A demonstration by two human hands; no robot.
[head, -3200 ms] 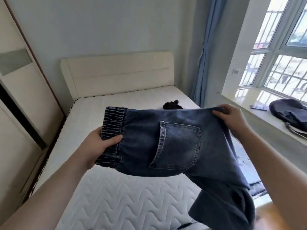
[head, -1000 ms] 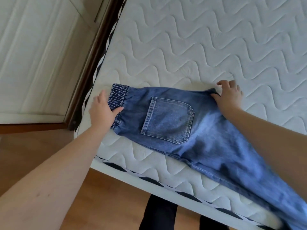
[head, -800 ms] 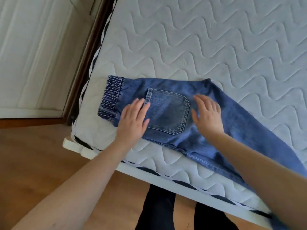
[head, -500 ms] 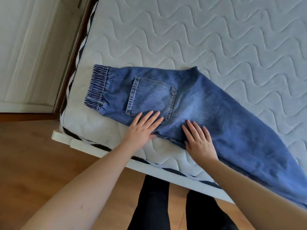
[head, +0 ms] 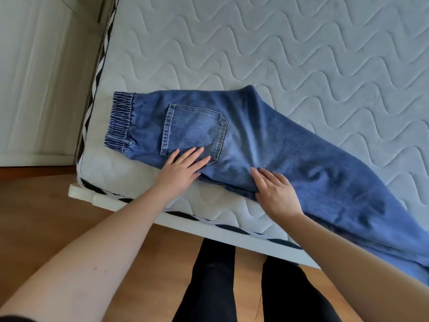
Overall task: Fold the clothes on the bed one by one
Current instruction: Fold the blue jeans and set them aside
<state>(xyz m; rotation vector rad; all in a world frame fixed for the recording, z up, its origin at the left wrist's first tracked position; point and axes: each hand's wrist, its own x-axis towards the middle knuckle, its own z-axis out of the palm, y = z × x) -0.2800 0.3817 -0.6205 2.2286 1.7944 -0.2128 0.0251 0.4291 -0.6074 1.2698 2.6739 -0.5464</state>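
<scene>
Pressing flat with open palms, grasping nothing: left hand (head: 183,169) on the pocket's lower edge, right hand (head: 276,194) on the near seam of the jeans (head: 267,145). Smoothing outward, away from the mattress (head: 290,49) edge, lying near its corner, before folding.

Soft, even daylight fills the scene, bright without glare. The mattress (head: 301,54) beyond the hands reads pale and slightly washed, its quilting shaded gently. The left hand (head: 181,170) and right hand (head: 276,194) cast only faint shadows on the jeans (head: 290,145). Focus is fair at centre; wide-angle bending curves the bed edge, and the forearms nearest the camera swell and soften.
</scene>
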